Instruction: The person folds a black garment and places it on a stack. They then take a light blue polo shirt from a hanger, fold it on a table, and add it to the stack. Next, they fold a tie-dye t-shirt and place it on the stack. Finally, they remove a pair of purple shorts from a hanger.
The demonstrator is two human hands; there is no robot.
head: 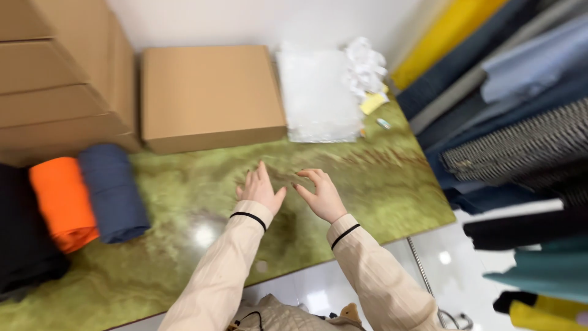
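At the bottom of the frame, two arms in cream ribbed sleeves reach up from the lower centre, each with a black band at the wrist. The left hand (pixel 260 190) hovers over or rests on the green marbled table (pixel 184 202), fingers spread and holding nothing; whether the palm touches the surface cannot be told. The right hand (pixel 323 195) is just beside it, to the right, fingers open and slightly curled, also empty. The two hands are close together but apart, with bare table under and ahead of them.

At the left edge of the frame lies a row of rolled fabrics: a black roll (pixel 21 233) farthest left, an orange roll (pixel 61 202) next to it, and a dark blue roll (pixel 113 193) nearest the hands, though still well apart from them.

Farther up, a flat brown cardboard box (pixel 208 95) lies on the table straight ahead of the hands, near the wall. A stack of larger cardboard boxes (pixel 61 73) fills the upper left of the frame. To the right of the flat box is a pile of clear plastic bags (pixel 318 95), with crumpled white wrapping (pixel 366 64) and a small yellow piece (pixel 372 103) beside it.

Along the right side of the frame hang fabrics (pixel 520 110) in blue, grey, striped, yellow and teal, past the table's right edge.
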